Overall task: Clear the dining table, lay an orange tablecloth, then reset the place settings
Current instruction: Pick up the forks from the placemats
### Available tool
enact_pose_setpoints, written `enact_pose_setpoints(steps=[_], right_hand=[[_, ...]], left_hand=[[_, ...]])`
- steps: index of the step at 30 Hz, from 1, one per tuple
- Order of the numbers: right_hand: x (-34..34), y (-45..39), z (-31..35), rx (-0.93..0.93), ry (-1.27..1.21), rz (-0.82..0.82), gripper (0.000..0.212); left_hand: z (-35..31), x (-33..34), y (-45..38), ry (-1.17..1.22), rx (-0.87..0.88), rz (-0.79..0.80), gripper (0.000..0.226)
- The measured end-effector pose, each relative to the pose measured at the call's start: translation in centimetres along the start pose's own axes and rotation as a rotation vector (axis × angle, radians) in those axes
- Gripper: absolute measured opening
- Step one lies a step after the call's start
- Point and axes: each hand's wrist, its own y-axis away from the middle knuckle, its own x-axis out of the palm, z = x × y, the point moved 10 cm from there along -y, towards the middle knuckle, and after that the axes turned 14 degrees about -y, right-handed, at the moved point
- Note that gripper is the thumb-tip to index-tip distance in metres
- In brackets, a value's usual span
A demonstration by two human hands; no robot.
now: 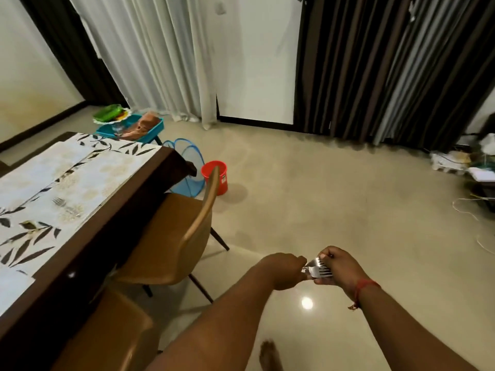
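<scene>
Both my hands meet over the floor to the right of the dining table (126, 210). My left hand (284, 271) is curled round the handle end of some steel cutlery (317, 270). My right hand (338, 269) grips the fork heads of the same bundle. One fork (64, 206) still lies on the pale placemats (80, 178) on the table, which has a leaf-print cloth under them. Beyond the table's far end a teal tray (154, 129) holds an orange-brown cloth (142, 125), green plates (108, 113) and a glass.
Two tan chairs (176, 231) stand along the table's near side. A red bucket (218, 178) and a blue mesh basket (187, 167) sit on the floor past the table corner. Curtains line the back wall. Clutter and cables lie at the far right (474, 172).
</scene>
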Motion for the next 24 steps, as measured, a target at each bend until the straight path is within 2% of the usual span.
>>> enact_pose_setpoints(steps=[7, 12, 18, 24], right_hand=[[2.5, -15.4, 10.9, 0.023, 0.033, 0.017, 0.007], [5.8, -24.5, 16.2, 0.044, 0.073, 0.095, 0.009], [13.0, -37.7, 22.7, 0.038, 0.169, 0.304, 0.010], [21.7, -46.6, 28.4, 0.082, 0.302, 0.550, 0.014]], left_hand=[[9.7, -8.5, -13.2, 0.007, -0.060, -0.043, 0.044], [16.6, -12.2, -19.9, 0.078, -0.152, -0.026, 0.045], [27.6, -15.6, -28.1, 0.201, -0.345, -0.020, 0.046], [37.1, -18.8, -31.0, 0.425, -0.572, -0.030, 0.048]])
